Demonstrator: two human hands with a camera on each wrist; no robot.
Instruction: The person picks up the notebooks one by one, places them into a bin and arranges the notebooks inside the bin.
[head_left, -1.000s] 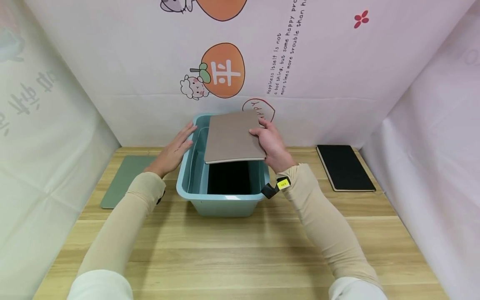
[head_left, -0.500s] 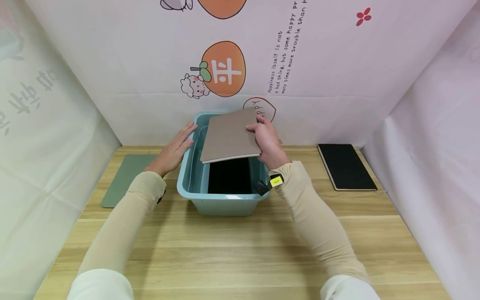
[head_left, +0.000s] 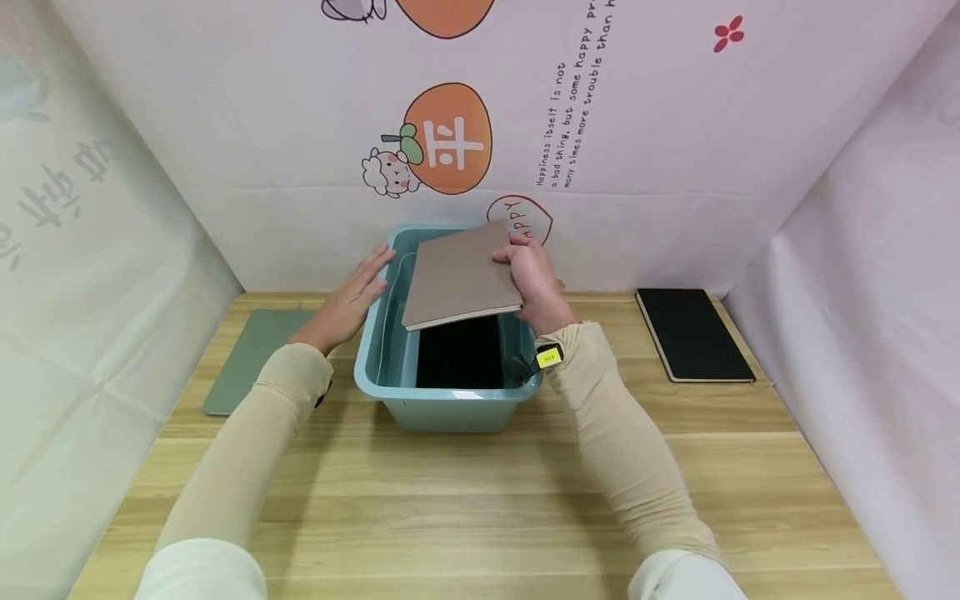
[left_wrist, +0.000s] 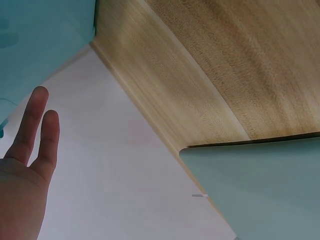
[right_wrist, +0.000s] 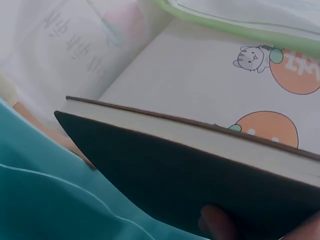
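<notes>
Compared with a second ago, the right hand (head_left: pixel 538 287) is tilting the pinched taupe notebook (head_left: pixel 459 275) more steeply over the blue bin (head_left: pixel 446 415), keeping it gripped rather than resting inside, while the left hand (head_left: pixel 347 307) is staying straight-fingered at the bin's left side

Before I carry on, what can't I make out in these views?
- Head: far end of the black item inside the blue bin, hidden by the brown notebook.
- Head: part of the flat green item, hidden behind the left sleeve.
- Head: print on the yellow label, too small to read.
- Right wrist: most of the right hand, cut off by the bottom edge.
</notes>
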